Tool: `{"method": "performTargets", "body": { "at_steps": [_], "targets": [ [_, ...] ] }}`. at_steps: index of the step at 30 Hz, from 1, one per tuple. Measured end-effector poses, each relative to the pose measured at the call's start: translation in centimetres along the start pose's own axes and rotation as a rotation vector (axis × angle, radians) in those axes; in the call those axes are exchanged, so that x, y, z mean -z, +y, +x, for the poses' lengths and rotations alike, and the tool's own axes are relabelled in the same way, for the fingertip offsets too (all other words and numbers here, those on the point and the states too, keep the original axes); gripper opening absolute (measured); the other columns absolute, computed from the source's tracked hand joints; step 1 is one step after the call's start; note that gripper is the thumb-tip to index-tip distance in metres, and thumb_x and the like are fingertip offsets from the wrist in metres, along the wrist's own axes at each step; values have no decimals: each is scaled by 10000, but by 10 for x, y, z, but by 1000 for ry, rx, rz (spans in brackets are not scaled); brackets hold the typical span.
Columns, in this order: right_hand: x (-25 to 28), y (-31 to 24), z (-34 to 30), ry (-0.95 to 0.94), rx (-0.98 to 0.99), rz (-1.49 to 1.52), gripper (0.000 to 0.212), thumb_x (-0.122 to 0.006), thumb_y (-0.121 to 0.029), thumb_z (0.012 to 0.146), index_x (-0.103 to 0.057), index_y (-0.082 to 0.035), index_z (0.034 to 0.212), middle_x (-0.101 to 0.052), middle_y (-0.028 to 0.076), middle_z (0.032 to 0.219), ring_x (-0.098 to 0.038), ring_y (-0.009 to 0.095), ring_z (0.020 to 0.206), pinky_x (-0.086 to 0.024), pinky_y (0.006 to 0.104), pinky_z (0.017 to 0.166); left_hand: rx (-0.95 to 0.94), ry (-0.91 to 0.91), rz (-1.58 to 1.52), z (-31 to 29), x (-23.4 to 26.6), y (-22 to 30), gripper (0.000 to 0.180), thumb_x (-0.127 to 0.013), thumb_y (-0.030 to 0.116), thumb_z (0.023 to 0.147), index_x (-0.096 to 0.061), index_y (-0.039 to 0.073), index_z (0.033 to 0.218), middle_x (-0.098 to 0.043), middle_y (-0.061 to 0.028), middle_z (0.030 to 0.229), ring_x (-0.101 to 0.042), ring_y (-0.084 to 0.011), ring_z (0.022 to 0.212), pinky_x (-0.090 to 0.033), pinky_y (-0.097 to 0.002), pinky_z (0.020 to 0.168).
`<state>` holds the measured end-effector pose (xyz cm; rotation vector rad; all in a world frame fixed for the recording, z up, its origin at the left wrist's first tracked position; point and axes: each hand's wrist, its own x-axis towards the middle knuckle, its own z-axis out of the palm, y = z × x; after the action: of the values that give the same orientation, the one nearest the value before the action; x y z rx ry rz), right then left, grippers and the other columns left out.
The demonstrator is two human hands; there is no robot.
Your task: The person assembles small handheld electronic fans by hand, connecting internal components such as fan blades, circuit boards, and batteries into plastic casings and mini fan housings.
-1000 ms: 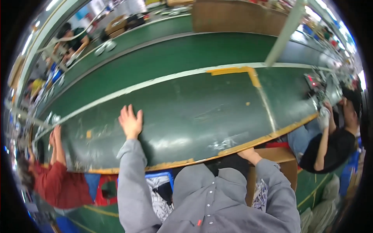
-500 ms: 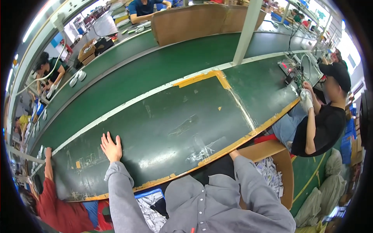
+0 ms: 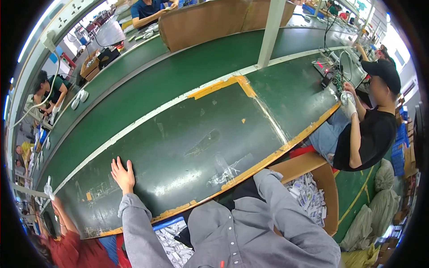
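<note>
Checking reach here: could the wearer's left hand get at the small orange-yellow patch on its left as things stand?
Probably yes: the left hand is open, the orange-yellow patch lies to its left on the same green worktop, and nothing visible stands between them.

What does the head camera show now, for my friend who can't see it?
A bare left hand, fingers spread, extends over a green table; the right hand is hidden. A cardboard box of small pale pieces stands near a co-worker in black.
</note>
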<state>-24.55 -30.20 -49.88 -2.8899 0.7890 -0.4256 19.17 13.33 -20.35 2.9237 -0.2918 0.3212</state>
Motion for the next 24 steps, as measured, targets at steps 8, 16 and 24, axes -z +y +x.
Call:
{"method": "performTargets", "body": {
  "at_steps": [8, 16, 24],
  "targets": [
    [-16, 15, -5, 45, -13, -85, 450, -443, -434, 907, -624, -116, 1168, -625, 138, 1194, -545, 354, 1166, -420, 490, 1007, 2, -22, 17, 1, -3, 0, 669, -418, 534, 963, -356, 110, 1476, -287, -118, 1556, -212, -292, 1454, -136, -485, 1177],
    [-33, 18, -11, 76, 9, -168, 461, -442, -446, 902, -616, -121, 1180, -614, 136, 1210, -538, 353, 1172, -421, 492, 1003, -9, -31, 40, 2, -2, 0, 663, -412, 527, 969, -347, 110, 1480, -282, -126, 1557, -209, -296, 1454, -135, -488, 1177],
    [-51, 16, -16, 112, -5, -257, 473, -442, -458, 898, -609, -127, 1192, -602, 134, 1225, -532, 353, 1178, -423, 494, 999, -3, -39, 45, -1, -2, -2, 633, -409, 508, 977, -355, 119, 1473, -284, -130, 1554, -213, -303, 1451, -137, -489, 1173]
  ]
}}
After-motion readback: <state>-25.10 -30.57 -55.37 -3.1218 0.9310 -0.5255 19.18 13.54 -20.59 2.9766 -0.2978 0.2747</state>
